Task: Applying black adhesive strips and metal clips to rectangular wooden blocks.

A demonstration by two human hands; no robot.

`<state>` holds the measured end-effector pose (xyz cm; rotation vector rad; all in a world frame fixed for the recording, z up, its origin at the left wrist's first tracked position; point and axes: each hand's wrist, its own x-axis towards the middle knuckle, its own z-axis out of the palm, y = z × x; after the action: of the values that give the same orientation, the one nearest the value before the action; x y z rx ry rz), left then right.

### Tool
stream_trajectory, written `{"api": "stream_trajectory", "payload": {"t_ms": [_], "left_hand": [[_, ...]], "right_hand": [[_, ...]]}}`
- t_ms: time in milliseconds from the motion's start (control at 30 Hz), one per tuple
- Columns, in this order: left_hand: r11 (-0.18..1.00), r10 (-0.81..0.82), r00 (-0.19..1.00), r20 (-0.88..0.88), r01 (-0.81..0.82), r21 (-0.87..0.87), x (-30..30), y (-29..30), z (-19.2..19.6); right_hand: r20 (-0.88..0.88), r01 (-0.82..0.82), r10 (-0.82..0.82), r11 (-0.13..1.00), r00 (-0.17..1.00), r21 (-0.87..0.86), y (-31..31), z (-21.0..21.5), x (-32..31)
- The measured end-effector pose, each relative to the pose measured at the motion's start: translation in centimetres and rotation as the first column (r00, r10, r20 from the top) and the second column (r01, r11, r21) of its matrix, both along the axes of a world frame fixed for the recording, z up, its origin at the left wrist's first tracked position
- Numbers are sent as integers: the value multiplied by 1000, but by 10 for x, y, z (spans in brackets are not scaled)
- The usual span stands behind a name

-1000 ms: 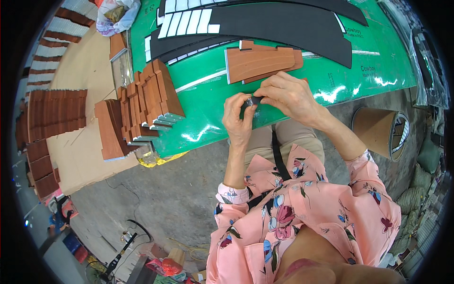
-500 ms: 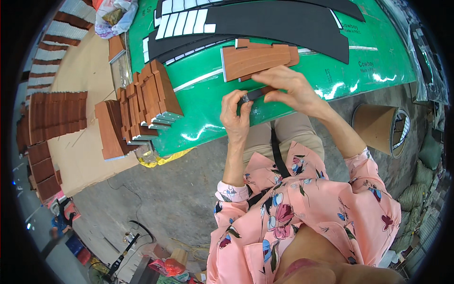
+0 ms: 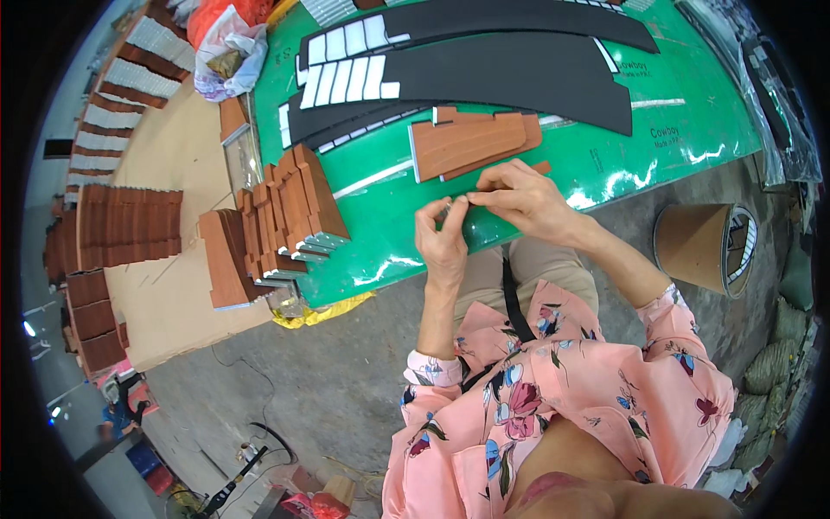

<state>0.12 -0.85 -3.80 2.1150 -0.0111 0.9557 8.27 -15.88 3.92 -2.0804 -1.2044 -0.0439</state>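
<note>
My left hand and my right hand meet over the near edge of the green mat. Together they pinch a small thin strip between their fingertips; most of it is hidden by the fingers. Just beyond my right hand lies a flat stack of brown wood-look pieces. Left of my left hand, a fanned stack of similar brown pieces stands on edge at the mat's corner.
Long curved black strips with white tabs lie across the far mat. More brown stacks sit on cardboard at left. A cardboard drum stands on the concrete floor at right. A plastic bag lies at top left.
Both hands have shifted slightly toward me along the mat's edge. The dark strip between the fingers is now mostly covered by my fingertips. The stacks have not moved.
</note>
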Motion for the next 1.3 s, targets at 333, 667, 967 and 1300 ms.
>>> {"api": "stream_trajectory", "payload": {"t_ms": [333,667,967,1300], "left_hand": [[999,39,999,13,-39,26,-2,-4,-4],[1000,-27,999,-17,27,-2,2,-5,7],[1000,-27,999,-36,27,0,2,-1,2],[999,-30,1000,-7,30,13,1,-8,3]], "right_hand": [[-381,239,-286,957,879,-166,65,27,144],[281,180,-126,968,951,-176,143,-39,289],[481,86,110,926,870,-366,150,-49,300],[-200,274,-295,953,934,-125,125,-23,290]]}}
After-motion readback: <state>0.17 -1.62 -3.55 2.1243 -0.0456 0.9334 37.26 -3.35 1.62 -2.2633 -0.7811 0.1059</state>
